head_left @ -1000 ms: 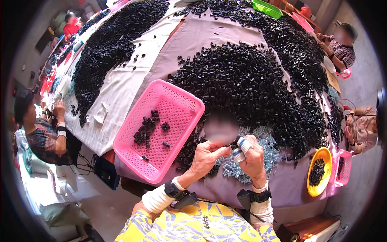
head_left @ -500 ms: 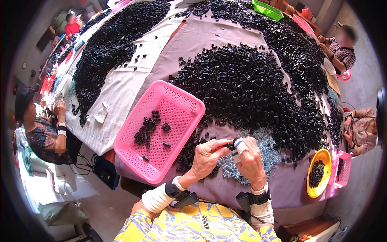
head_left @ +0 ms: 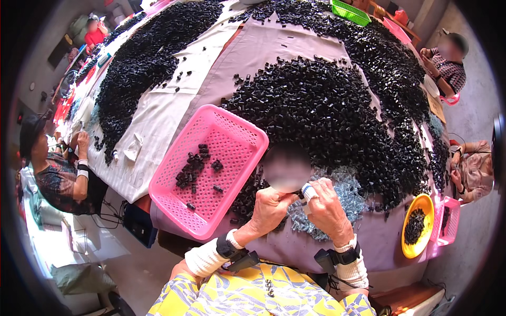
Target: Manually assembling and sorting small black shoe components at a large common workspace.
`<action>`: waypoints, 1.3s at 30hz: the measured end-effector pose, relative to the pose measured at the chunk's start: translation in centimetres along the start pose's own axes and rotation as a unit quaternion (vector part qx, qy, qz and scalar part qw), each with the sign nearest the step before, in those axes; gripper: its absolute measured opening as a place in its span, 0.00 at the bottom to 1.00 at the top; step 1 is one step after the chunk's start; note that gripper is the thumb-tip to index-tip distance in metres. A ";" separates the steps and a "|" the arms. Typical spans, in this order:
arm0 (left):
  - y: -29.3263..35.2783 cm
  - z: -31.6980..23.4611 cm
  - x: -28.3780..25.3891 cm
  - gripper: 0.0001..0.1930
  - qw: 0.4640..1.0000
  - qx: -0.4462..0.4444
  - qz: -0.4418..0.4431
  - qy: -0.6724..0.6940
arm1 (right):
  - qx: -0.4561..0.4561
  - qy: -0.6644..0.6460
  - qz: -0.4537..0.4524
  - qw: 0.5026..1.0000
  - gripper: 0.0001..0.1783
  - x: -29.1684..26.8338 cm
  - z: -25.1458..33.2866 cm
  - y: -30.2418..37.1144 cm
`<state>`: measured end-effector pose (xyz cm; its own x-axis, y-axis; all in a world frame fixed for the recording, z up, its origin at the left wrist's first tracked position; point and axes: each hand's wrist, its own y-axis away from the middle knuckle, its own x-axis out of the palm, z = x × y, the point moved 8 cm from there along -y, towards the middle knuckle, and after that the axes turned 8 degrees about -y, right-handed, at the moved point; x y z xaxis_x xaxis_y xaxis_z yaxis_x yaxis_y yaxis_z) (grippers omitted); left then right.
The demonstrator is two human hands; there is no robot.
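Note:
Above the near edge of the table, my left hand [head_left: 268,211] and my right hand [head_left: 328,209] meet fingertip to fingertip. Both are closed in a pinch around a small black plastic part [head_left: 300,195], mostly covered by the fingers. A white band with blue stripes wraps a finger of my right hand. Under and beside that hand lies a pile of small clear bluish pieces [head_left: 348,197]. A blurred round patch hides the area just beyond my fingertips. Left of my left hand stands a pink perforated basket [head_left: 162,194] with a small heap of black parts [head_left: 192,171] in it.
A huge heap of black parts [head_left: 311,105] covers the table beyond my hands. At the right edge are a yellow bowl [head_left: 407,247] and a small pink basket [head_left: 452,218]. A green basket [head_left: 350,14] stands far off. Other people sit around the table, left and right.
My hands are still together at the same spot, tilted a little differently, with the right wrist turned slightly outward. A blurred patch now covers the area beyond the fingertips.

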<state>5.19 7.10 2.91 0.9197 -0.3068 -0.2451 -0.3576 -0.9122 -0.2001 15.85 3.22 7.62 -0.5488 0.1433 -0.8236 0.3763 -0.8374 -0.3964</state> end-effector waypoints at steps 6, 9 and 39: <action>0.6 3.2 1.6 0.11 0.930 -0.236 0.075 0.271 | 0.064 -0.060 0.021 0.996 0.17 0.2 -0.3 -0.6; 0.7 3.5 2.0 0.11 0.930 -0.248 0.061 0.266 | 0.054 0.036 -0.048 0.997 0.16 0.6 -0.5 -0.4; 1.6 4.3 2.6 0.11 0.890 -0.301 0.124 0.320 | 0.068 -0.139 -0.080 0.985 0.17 0.9 -1.9 -0.1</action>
<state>6.34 5.96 -2.14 0.7979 -0.4346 0.4177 -0.5874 -0.7161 0.3771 16.70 4.44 6.11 -0.7833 0.1446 -0.6046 0.1757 -0.8814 -0.4385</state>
